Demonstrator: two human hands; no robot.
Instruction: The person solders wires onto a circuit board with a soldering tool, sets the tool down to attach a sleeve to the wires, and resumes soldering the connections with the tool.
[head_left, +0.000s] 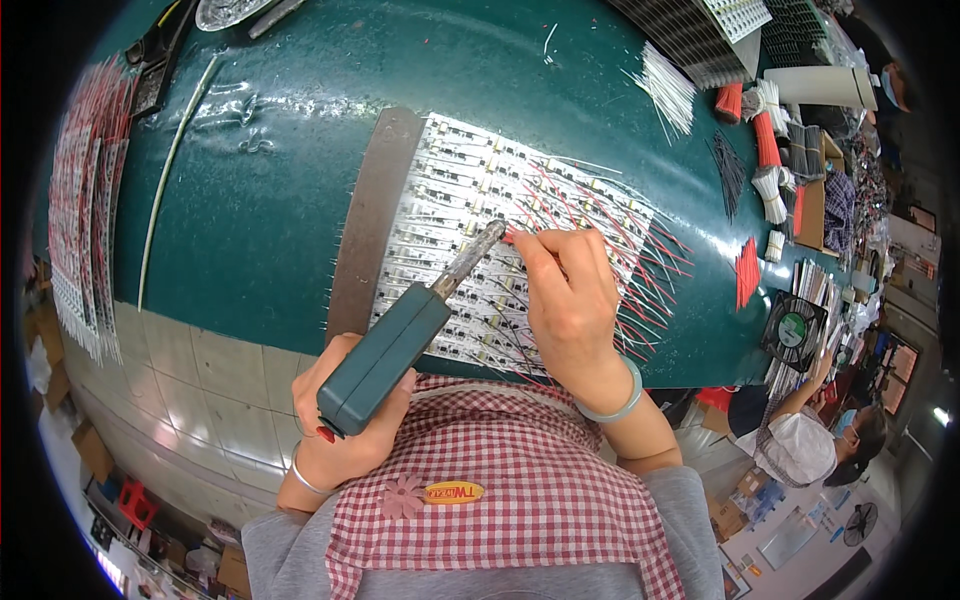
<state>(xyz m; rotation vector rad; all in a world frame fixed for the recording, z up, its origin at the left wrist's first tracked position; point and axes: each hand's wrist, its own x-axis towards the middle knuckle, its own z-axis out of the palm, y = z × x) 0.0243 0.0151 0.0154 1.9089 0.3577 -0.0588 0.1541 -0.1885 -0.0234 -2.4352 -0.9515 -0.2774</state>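
My left hand [350, 440] is wrapped around the green body of a soldering gun [385, 350]. The gun's metal barrel points up and to the right, its tip over a panel of small white circuit boards [440, 180]. Right by that tip, my right hand [575, 295] has thumb and forefinger pinched on a thin red wire [511, 236]. Rows of red and black wires [650, 255] stick out of the panel's right side. A flat brown metal bar [370, 220] lies along its left edge, with pale wire ends poking out beyond the bar.
The green table [250, 200] carries a pale rod [175, 180] and a stack of wired strips [85, 210] at left. At right lie white wires [663, 88], black wires [727, 170], red wires [747, 272] and a small fan [793, 330]. Another person [810, 445] works at far right.
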